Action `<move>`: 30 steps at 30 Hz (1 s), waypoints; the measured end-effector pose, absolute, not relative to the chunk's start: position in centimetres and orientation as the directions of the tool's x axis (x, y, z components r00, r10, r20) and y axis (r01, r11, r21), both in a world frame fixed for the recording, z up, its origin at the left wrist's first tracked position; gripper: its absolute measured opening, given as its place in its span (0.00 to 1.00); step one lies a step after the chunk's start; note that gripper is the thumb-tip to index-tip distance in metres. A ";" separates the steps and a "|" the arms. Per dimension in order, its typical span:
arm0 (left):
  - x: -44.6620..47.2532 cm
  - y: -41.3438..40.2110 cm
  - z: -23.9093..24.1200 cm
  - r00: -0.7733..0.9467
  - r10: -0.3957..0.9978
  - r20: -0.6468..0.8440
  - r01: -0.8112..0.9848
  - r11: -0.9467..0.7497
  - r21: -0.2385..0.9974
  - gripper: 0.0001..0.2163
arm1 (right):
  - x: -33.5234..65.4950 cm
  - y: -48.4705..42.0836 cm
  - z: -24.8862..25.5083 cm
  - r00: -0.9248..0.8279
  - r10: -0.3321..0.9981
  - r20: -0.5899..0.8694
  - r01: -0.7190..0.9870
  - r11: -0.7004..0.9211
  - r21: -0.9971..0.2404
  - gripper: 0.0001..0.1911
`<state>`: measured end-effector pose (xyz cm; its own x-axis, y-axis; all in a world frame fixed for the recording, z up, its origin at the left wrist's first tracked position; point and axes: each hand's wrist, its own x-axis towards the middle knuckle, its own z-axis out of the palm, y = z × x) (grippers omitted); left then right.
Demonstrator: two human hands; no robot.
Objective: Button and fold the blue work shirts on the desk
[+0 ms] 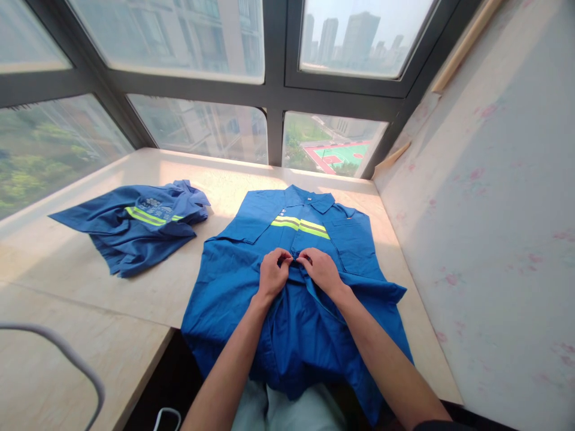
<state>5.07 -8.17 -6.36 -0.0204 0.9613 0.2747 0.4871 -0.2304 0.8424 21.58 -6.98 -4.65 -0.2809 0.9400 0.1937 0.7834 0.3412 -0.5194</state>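
A blue work jacket [238,275] with a collar and yellow reflective stripes lies spread in front of me, its lower part hanging over the sill's near edge. At the middle of its front opening, just below the stripes, my left hand [275,272] pinches the fabric edge. My right hand [321,269] pinches the other edge right beside it, the fingertips of both hands nearly meeting. Whatever small fastening may lie between the fingers is hidden. Off to the left rests a second blue garment [144,224], crumpled, with a yellow stripe and pale printing.
The pale stone sill [224,173] runs under dark-framed windows [274,96]. A wall with floral paper [485,209] bounds the right side. At lower left a grey cable [67,353] curves over the surface, beside a dark gap [157,377].
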 end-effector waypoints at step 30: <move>5.4 -8.6 -6.2 0.062 0.922 0.383 0.658 -0.326 0.678 0.08 | 22.2 -6.3 -5.7 -0.283 0.935 0.215 0.565 0.344 -0.750 0.11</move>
<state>5.38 -8.59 -6.19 0.0619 0.9215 0.3833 0.6584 -0.3264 0.6783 22.25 -6.29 -5.68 -0.2835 0.9345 0.2153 0.5649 0.3441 -0.7500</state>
